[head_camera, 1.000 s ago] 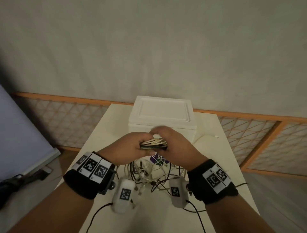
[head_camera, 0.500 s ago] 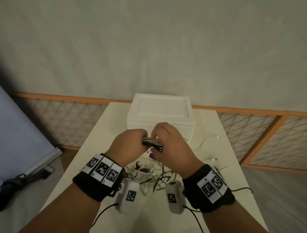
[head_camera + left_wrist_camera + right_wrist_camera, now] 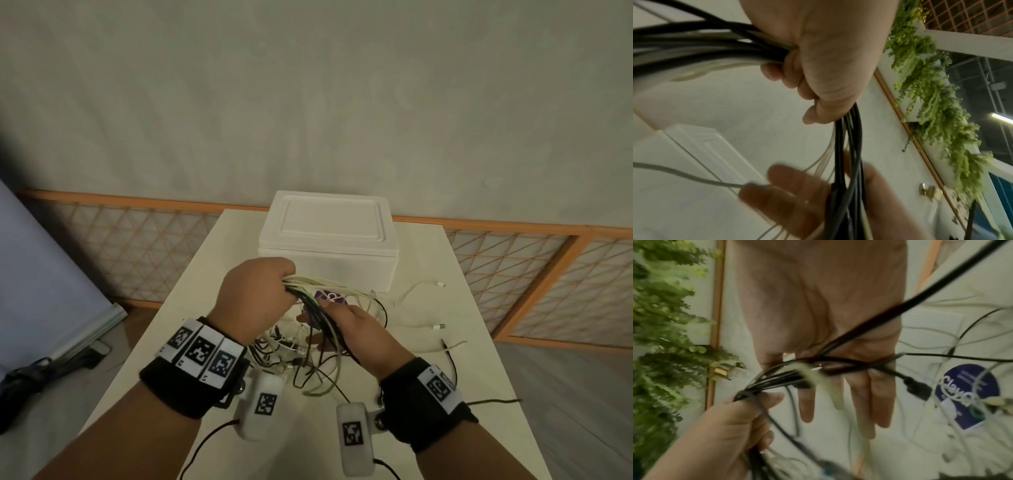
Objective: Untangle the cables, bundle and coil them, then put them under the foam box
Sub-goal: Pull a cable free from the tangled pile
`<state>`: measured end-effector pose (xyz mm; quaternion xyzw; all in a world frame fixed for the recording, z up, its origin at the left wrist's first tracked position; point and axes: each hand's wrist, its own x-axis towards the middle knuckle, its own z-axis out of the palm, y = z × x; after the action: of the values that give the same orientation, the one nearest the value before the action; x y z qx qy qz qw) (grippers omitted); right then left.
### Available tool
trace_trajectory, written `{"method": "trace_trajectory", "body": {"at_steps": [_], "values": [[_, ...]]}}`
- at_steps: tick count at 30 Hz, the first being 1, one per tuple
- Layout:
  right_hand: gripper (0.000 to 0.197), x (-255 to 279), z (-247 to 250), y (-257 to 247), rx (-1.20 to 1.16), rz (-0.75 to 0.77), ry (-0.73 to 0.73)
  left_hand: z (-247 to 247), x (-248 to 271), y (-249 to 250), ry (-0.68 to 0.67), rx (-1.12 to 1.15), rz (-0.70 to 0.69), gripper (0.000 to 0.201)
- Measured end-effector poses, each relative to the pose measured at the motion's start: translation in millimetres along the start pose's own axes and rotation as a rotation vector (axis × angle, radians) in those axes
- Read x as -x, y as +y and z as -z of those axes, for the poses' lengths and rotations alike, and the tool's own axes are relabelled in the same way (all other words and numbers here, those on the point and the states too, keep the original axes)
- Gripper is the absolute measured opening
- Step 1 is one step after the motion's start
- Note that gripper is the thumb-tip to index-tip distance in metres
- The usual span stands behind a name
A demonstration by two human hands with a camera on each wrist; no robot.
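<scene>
Fisted, the left hand [image 3: 255,301] clamps the cables [image 3: 320,289]; the right hand [image 3: 359,334], fingers straight, combs the limp, light, snag-prone strands. Best gripped at the gathered middle.

Pale plaster wall [image 3: 308,102] behind cream table [image 3: 205,274]; orange lattice fence [image 3: 120,240] along wall base; grey floor [image 3: 565,411] right of table.

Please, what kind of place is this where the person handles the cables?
Probably an indoor room arranged for recording, not a home desk. A small white table stands before a bare plaster wall, with an orange lattice partition behind and hanging green plants above.
</scene>
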<state>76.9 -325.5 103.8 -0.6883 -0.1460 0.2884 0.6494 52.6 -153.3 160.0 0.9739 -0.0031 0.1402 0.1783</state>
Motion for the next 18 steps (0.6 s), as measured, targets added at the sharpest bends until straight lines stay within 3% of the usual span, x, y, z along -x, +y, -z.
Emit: {"method": "trace_trajectory", "body": {"at_steps": [2,5,7,8,9,11,12,14,16,18], "values": [[0.041,-2.0,9.7,14.1,0.199,-0.001,0.013,7.0,-4.3,-7.6,0.048,0.078,0.058,0.028],[0.019,1.4,38.5,54.6,0.856,0.005,-0.015,28.6,-15.3,-28.8,0.179,0.204,0.187,0.018],[0.021,9.3,59.3,93.3,1.214,-0.094,-0.038,45.0,-21.5,-44.2,0.275,0.236,0.232,0.016],[0.017,15.3,68.3,108.2,1.256,-0.181,0.022,50.9,-23.3,-49.5,0.303,0.246,0.234,0.019],[0.012,18.5,75.8,118.9,1.234,-0.249,0.100,54.0,-24.5,-51.8,0.304,0.246,0.231,0.024],[0.010,21.1,85.8,117.9,1.130,-0.237,0.296,51.7,-25.2,-47.7,0.240,0.190,0.212,0.028],[0.008,22.1,86.5,104.3,1.078,-0.161,0.404,45.7,-24.7,-43.0,0.202,0.153,0.198,0.026],[0.009,25.5,77.6,61.9,0.966,0.130,0.576,28.1,-21.4,-29.9,0.151,0.101,0.167,0.021],[0.010,29.3,52.2,11.6,0.799,0.418,0.554,9.1,-16.0,-14.8,0.111,0.070,0.129,0.016],[0.016,29.2,24.3,-17.7,0.690,0.559,0.400,-5.9,-10.7,-1.6,0.075,0.046,0.084,0.014]]}}
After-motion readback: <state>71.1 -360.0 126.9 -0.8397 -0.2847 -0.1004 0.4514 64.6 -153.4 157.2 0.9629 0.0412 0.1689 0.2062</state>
